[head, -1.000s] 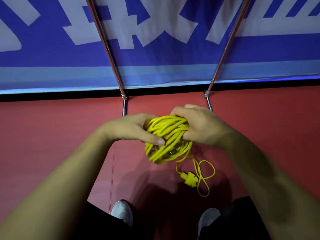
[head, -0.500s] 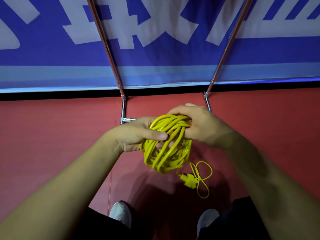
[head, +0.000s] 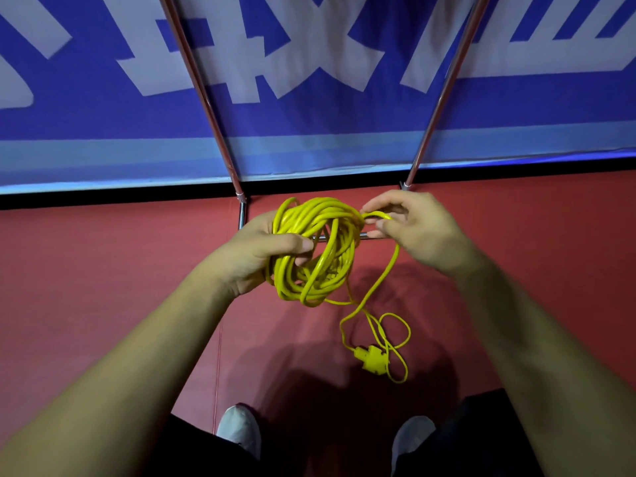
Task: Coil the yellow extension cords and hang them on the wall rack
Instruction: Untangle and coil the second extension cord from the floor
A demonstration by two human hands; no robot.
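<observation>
**Coil gripped left, loose tail pinched right**

The left hand point(head: 256, 256) is clenched around one side of the yellow cord coil point(head: 315, 249), thumb over the strands, holding it in the air above the red floor point(head: 103, 287). The right hand point(head: 418, 228) pinches the loose strand point(head: 377, 215) where it leaves the coil's upper right edge, so it is the nearer hand to the slack. From that pinch the strand drops down and away to the plug end point(head: 370, 359), lying on the floor in small loops. The coil looks uneven, its turns crossing. The rack legs point(head: 430, 125) rise just behind; I judge the slack must be wound on before hanging.
</observation>
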